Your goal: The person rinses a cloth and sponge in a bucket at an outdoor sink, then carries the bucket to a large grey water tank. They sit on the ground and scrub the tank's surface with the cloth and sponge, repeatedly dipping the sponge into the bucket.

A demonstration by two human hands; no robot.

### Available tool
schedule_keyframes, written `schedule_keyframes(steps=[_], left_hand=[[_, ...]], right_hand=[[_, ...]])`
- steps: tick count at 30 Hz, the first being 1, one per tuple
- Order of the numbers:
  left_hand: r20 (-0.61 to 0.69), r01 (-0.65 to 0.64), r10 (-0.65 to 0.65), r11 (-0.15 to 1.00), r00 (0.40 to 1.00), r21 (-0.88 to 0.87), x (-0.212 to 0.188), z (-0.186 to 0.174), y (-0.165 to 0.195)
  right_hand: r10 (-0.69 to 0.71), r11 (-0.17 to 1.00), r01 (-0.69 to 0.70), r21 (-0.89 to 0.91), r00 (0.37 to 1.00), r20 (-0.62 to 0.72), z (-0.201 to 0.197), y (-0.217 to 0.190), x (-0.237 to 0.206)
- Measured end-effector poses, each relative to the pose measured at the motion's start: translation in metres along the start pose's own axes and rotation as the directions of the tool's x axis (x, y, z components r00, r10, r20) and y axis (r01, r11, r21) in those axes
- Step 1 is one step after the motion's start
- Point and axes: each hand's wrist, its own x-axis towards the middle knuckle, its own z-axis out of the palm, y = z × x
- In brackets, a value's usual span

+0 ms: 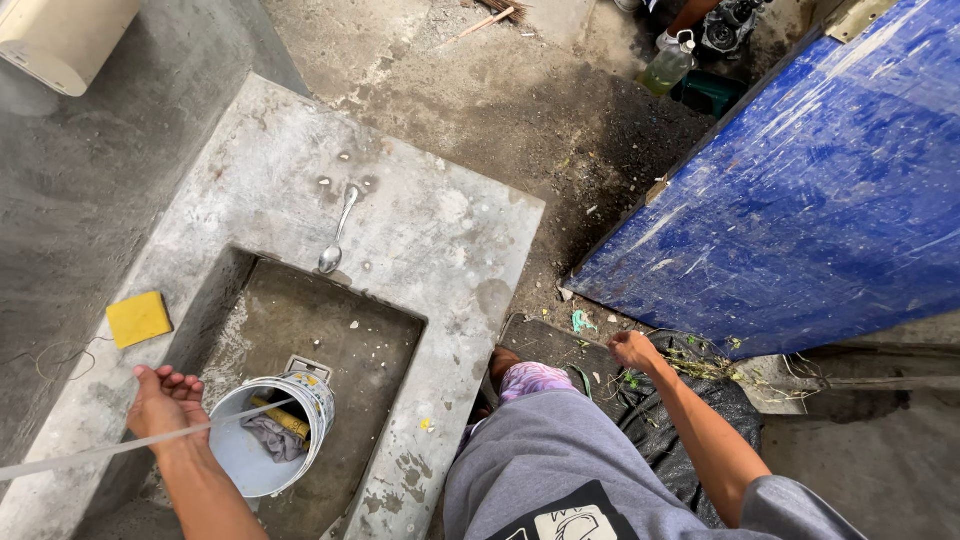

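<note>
From the head view, the left hand (167, 398) hovers palm up over the edge of a concrete sink (300, 180), fingers curled in a loose grip; a thin pale strip (120, 447) (perhaps a wire handle or cord) crosses the wrist, and I cannot tell whether the fingers clamp it. Just beside the hand, a white bucket (268, 440) stands in the sunken basin, holding a grey cloth (274, 437) and a yellow tool (283, 417). A metal spoon (337, 236) lies on the surface behind the basin, and a yellow sponge (139, 318) rests on the left rim. The right hand (634, 350) is lowered beside a blue door (800, 200), fingers closed, near green plant scraps (700, 365).
</note>
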Motion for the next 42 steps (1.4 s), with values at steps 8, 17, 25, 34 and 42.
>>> schedule_keyframes(steps=[8, 17, 25, 34, 42], left_hand=[[0.038, 0.041, -0.043, 0.998, 0.998, 0.047, -0.002, 0.01, -0.015], [0.069, 0.151, -0.155, 0.987, 0.986, 0.052, -0.014, -0.001, -0.04], [0.08, 0.14, -0.145, 0.988, 0.986, 0.061, -0.029, -0.019, -0.053], [0.2, -0.178, 0.053, 0.707, 0.978, 0.684, -0.073, -0.01, -0.103], [0.115, -0.116, 0.014, 0.207, 0.993, 0.972, -0.076, 0.016, -0.136]], right_hand=[[0.016, 0.999, -0.016, 0.037, 1.0, 0.0, 0.005, 0.003, 0.006], [-0.065, 0.981, 0.055, -0.187, 0.997, -0.044, -0.006, 0.022, 0.006], [-0.001, 0.975, -0.019, -0.22, 0.996, -0.087, -0.003, 0.016, 0.007], [0.021, 0.979, -0.038, -0.2, 0.996, -0.086, -0.005, 0.017, 0.013], [0.015, 0.971, -0.043, -0.236, 0.993, -0.116, -0.007, 0.017, 0.018]])
